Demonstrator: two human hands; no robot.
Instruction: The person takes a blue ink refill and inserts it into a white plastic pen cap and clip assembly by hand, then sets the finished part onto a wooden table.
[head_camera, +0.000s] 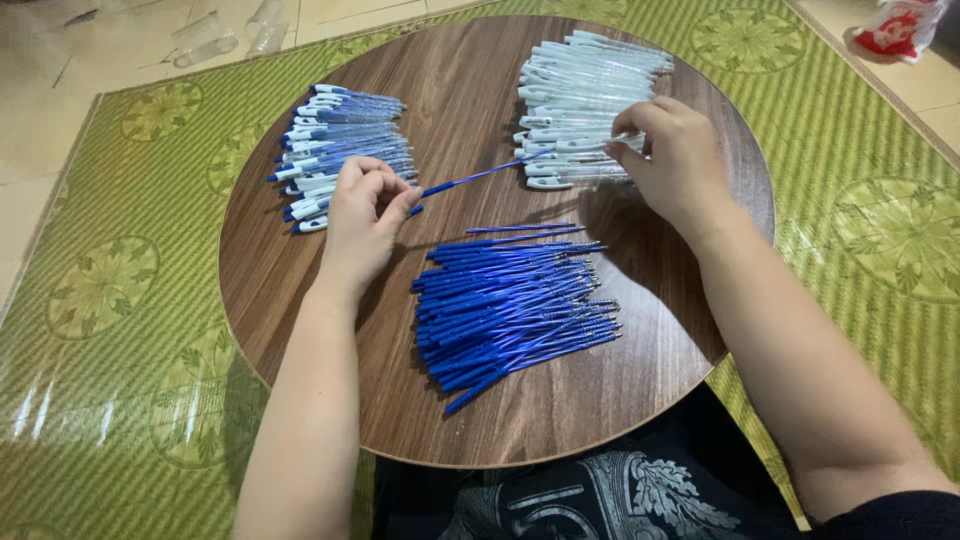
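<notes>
We noted one thin blue pen refill (470, 178) pinched in the left hand (362, 215) above the round wooden table (560, 400), right hand (680, 165) gripping a clear pen barrel (590, 145) atop the white-capped barrel pile (585, 90), loose blue refills (510, 305) heaped between, assembled pens (340, 140) stacked left.

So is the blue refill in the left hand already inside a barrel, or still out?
Out: the blue refill lies bare between the left hand and right hand.
</notes>
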